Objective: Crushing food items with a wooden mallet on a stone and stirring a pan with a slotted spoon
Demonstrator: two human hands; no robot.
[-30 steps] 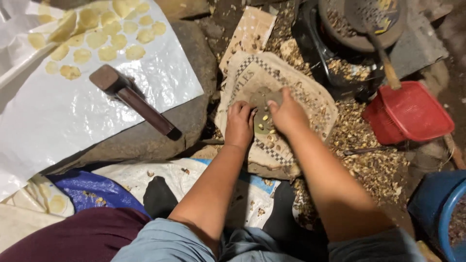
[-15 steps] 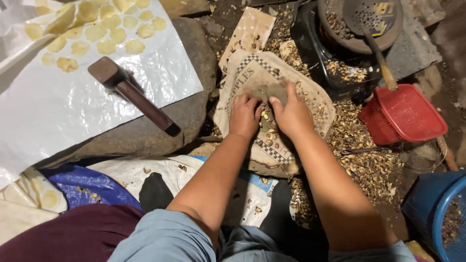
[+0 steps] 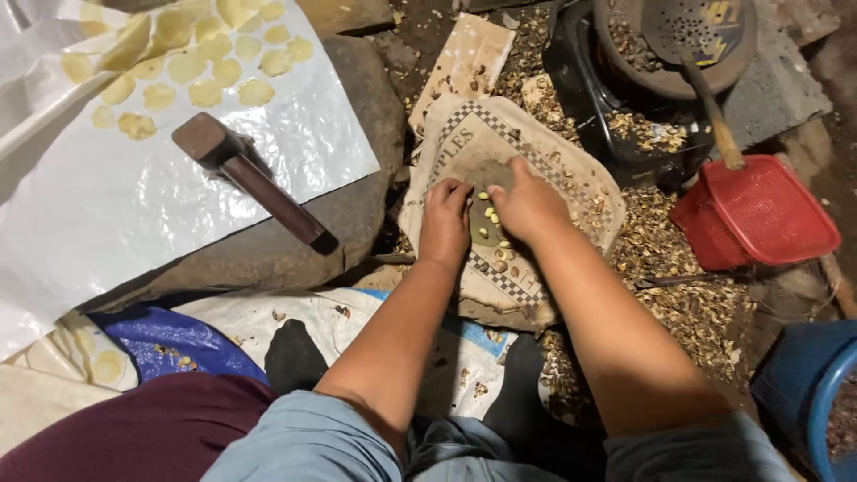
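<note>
Two bare hands work close together over a worn sack cloth (image 3: 536, 170) with a checkered border, spread on the ground. Far to the left of the fingers, a white plastic sheet (image 3: 134, 214) carries rows of flat, pale yellow discs (image 3: 192, 67), and a dark wooden mallet (image 3: 254, 178) lies on the sheet's near edge, untouched since a second ago. Moving right, the left hand (image 3: 444, 223) rests palm down on the cloth, fingers curled loosely inward with the tips just beside a small dark stone slab (image 3: 486, 210); whether they pinch anything cannot be told. A scatter of pale kernels (image 3: 489, 219) lies on the slab, between the fingertips of both hands. The right hand (image 3: 527, 203) presses down on the slab's far side, fingers bent over it and touching it, grasping nothing that shows. Compared with a second ago, both hands sit slightly nearer each other and more kernels show between them, so the sorting or gathering of kernels seems, at a guess, well under way. Further right of the fingers lie heaps of broken brown shells (image 3: 687, 295), a black stove (image 3: 607, 98) with a perforated ladle (image 3: 701, 36), a red plastic scoop (image 3: 759, 214), and a blue tub (image 3: 808, 393) at the edge.
</note>
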